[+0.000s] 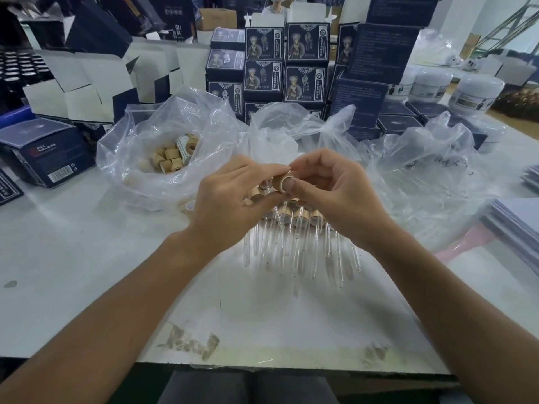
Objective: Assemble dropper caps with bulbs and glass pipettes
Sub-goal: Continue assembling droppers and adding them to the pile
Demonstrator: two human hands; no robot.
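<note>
While a row of finished droppers with clear glass pipettes (294, 243) already lies on the white bench (87, 258) near me, plenty is left: loose caps fill the crinkled clear plastic bag (140, 158) far left. My left hand (233, 196) and right hand (329, 188) both pinch one short tan wood-look cylindrical cap (281, 183), smooth-sided, open end showing.

Bare table (87, 258) left of pipettes (291, 252)
</note>
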